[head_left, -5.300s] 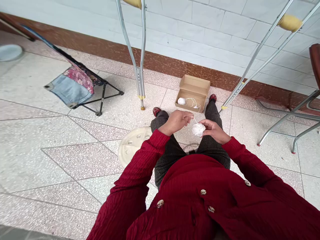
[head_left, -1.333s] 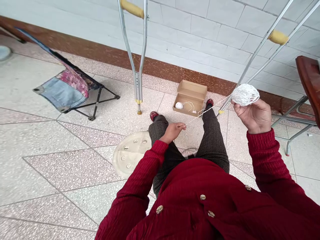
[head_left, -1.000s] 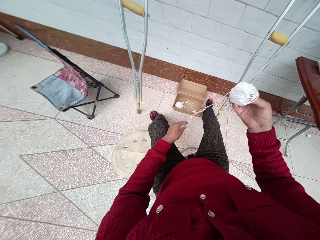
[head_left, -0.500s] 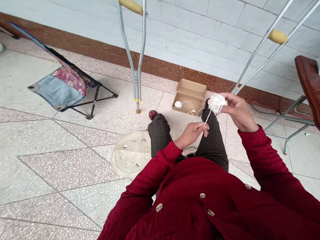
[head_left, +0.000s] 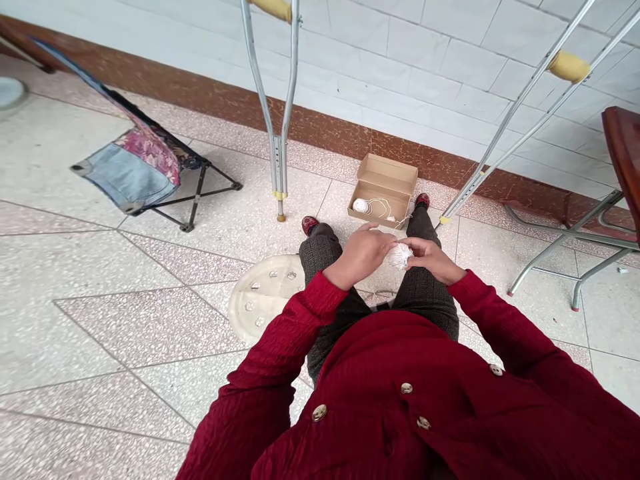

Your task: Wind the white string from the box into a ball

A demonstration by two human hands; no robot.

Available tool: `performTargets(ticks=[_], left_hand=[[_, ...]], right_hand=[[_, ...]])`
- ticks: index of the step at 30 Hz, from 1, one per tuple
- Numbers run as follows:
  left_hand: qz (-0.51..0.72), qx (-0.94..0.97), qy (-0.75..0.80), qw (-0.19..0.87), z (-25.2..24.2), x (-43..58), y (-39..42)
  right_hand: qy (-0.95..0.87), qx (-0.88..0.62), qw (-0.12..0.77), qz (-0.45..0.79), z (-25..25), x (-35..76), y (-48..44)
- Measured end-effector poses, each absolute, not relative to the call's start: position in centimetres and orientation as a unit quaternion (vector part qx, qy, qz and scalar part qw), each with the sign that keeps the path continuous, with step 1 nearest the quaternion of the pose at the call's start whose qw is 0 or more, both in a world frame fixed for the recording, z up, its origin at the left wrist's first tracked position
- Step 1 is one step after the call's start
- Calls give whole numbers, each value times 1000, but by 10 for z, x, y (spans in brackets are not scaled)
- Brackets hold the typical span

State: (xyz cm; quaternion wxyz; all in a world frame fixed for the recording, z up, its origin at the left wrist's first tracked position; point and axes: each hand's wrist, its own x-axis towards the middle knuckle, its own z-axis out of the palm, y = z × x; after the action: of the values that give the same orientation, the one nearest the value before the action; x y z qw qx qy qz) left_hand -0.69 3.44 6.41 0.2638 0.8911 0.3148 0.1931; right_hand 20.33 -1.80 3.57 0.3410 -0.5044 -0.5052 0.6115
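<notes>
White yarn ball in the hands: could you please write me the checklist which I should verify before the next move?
1. White yarn ball is held: ok, the fingers of the right hand grip its side.
2. Left hand is close to the ball: ok, at its upper left.
3. Left fingers pinch a strand: cannot tell, the fingertips are hidden.
4. Cardboard box is open: ok, lid raised.
5. Second ball is inside the box: ok, at the left end.
6. Loose yarn is without knots: cannot tell, too fine to see.
</notes>
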Motion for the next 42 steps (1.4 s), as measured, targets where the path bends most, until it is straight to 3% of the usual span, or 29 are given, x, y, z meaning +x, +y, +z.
performTargets(ticks=[3,10,14,17,21,26,29,32,35,42], left_hand=[[197,870,308,330,54,-11,41],[229,767,365,475,23,-9,19],[212,728,333,560,18,1,2],[206,718,302,592,24,4,-2],[168,745,316,563,33,-1,2],[115,781,299,536,39,-6,13],[129,798,299,507,41,-9,25],[153,818,302,466,41,-13,37],[185,804,282,490,38,-14,41],[218,697,285,621,17,-11,29]], right_hand=[[-415,-450,329,719,52,203,-31],[-323,-430,390,747,85,211,-40],[-334,-465,449,686,97,213,-19],[-417,-559,473,538,88,213,1],[-597,-642,353,328,60,212,9],[-688,-654,204,240,35,214,1],[-691,-614,187,334,34,222,-2],[-625,-525,177,550,40,229,-7],[-495,-440,208,720,50,230,-16],[-314,-364,367,797,60,226,-32]])
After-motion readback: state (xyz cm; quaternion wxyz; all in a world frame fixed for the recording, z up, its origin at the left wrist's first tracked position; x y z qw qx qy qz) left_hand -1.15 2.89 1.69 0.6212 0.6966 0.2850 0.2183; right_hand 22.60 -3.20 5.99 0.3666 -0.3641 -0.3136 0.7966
